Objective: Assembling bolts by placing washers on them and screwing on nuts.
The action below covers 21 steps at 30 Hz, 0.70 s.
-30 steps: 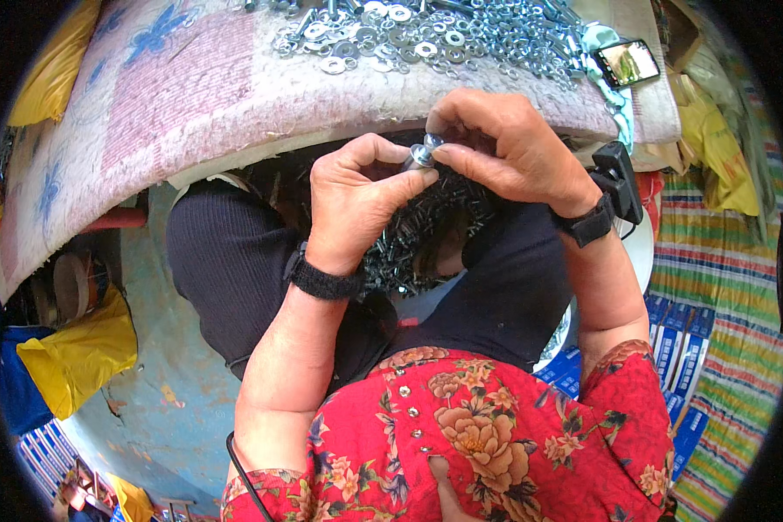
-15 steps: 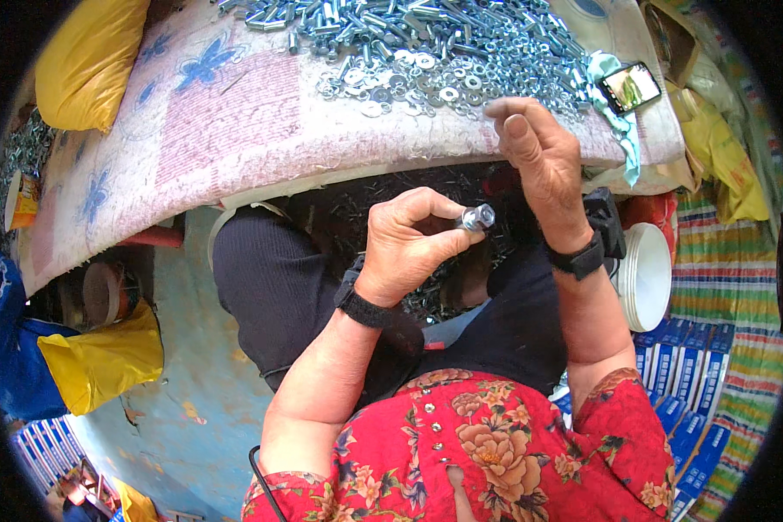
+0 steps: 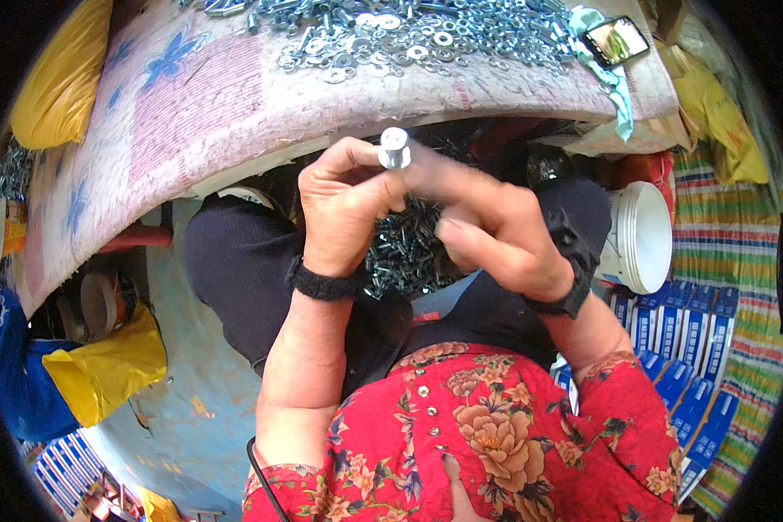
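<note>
My left hand (image 3: 337, 196) pinches a shiny metal bolt (image 3: 395, 146) between thumb and fingers, its round end turned up and a washer-like ring around it. Much of the bolt is hidden by the fingertips. Close by on the right, my right hand (image 3: 505, 239) reaches toward it with the index finger stretched out and blurred. Its thumb stands apart from that finger, and nothing shows in the hand. Beyond both hands, a heap of loose washers (image 3: 418, 52), nuts and metal sleeves is spread on the cloth-covered table (image 3: 296, 109).
Below my hands lies a pile of dark bolts (image 3: 404, 252) between my knees. A phone (image 3: 616, 41) rests on a pale green cloth (image 3: 616, 91) at the far right. A white bucket (image 3: 644, 237) stands right, near blue boxes (image 3: 687, 348). Yellow bags (image 3: 61, 74) lie left.
My left hand has moved left and farther away with the bolt. My right hand has come down from the table edge and swung left toward the bolt. The view has shifted slightly.
</note>
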### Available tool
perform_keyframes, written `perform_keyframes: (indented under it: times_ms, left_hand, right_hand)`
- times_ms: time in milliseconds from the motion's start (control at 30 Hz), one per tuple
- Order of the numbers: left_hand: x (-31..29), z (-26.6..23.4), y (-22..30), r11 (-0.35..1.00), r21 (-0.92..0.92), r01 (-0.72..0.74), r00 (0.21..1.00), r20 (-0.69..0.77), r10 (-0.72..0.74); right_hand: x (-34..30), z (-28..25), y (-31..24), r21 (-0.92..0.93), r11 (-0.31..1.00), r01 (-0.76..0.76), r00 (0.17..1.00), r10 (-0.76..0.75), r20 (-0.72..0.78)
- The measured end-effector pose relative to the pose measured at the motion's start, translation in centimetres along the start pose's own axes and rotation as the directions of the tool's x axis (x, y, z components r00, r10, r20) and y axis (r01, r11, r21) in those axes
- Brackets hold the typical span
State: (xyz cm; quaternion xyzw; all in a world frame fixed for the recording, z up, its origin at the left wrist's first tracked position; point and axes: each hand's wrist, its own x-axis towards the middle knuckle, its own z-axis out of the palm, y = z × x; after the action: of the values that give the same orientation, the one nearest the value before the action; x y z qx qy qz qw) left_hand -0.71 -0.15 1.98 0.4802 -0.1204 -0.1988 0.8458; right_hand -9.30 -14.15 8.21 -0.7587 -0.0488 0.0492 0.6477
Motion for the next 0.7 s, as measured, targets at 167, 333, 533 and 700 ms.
perform_keyframes:
  times_ms: [167,333,533,700]
  left_hand:
    - [0.1,0.4,-0.7,1.000,0.025,-0.013,1.000,0.011,0.013]
    - [0.2,-0.3,-0.7,0.999,0.051,-0.018,0.999,-0.049,0.021]
    - [-0.1,-0.2,-1.2,0.953,0.296,-0.069,0.997,0.038,0.061]
    - [0.3,-1.0,-2.5,0.445,0.812,-0.377,0.920,0.274,0.279]
  right_hand:
    - [-0.6,-1.2,1.1,0.405,0.914,0.016,0.993,0.033,-0.113]
    - [-1.9,1.9,-0.5,0.086,0.994,0.068,0.994,-0.075,0.073]
    - [-0.7,-0.6,-0.6,0.312,0.946,0.092,0.974,-0.020,-0.226]
    - [6.4,-3.0,-2.1,-0.502,0.855,0.128,0.911,-0.302,-0.281]
